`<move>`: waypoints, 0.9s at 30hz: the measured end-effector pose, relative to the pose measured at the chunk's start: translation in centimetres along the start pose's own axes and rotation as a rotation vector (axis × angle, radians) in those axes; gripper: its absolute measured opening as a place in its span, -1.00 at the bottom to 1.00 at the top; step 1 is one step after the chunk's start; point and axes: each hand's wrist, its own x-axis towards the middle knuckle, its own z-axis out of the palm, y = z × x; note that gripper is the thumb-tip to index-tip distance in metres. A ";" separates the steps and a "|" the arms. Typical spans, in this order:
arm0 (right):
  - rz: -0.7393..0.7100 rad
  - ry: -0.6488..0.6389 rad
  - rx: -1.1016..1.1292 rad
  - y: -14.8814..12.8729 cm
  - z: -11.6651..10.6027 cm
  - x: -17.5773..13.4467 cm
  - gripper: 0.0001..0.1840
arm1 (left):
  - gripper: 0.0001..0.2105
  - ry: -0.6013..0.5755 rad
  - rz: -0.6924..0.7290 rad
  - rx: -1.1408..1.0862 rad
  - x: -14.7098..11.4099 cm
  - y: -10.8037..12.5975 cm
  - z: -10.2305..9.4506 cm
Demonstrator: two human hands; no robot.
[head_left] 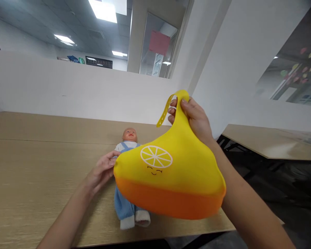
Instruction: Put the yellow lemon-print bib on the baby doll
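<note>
A yellow silicone baby bib (181,159) with an orange catch pocket, a white citrus slice and a smiling face is held up above the table. My right hand (194,116) is closed round one neck strap, and the holed end of a strap dangles beside the fingers. A baby doll (129,135) in a white shirt and light blue overalls lies face up, its middle largely covered from view by the bib. Beside the doll's arm, my left hand (103,169) has its fingers stretched out. Its fingertips are partly hidden by the bib's left corner.
The doll lies on a wooden table (41,173) set against a white wall (67,86). At the right stands another wooden table (272,140), with a dark gap between the two. Glass panels and a pink sheet (159,42) are beyond the wall.
</note>
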 end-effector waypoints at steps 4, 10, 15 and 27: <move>0.060 0.031 -0.059 2.0 0.4 -0.5 -0.73 | -0.83 0.123 0.002 -0.169 0.6 -0.3 0.0; 0.105 0.033 -0.019 5.4 0.0 0.0 -0.72 | -0.77 0.270 -0.228 -0.202 2.9 1.2 0.3; 0.097 0.090 -0.045 8.7 -1.6 1.9 -0.71 | -0.75 0.321 -0.173 -0.066 5.6 2.8 -0.5; 0.096 0.229 -0.511 22.3 -8.4 6.8 -0.61 | -0.81 0.319 -0.190 0.370 14.2 0.5 -8.3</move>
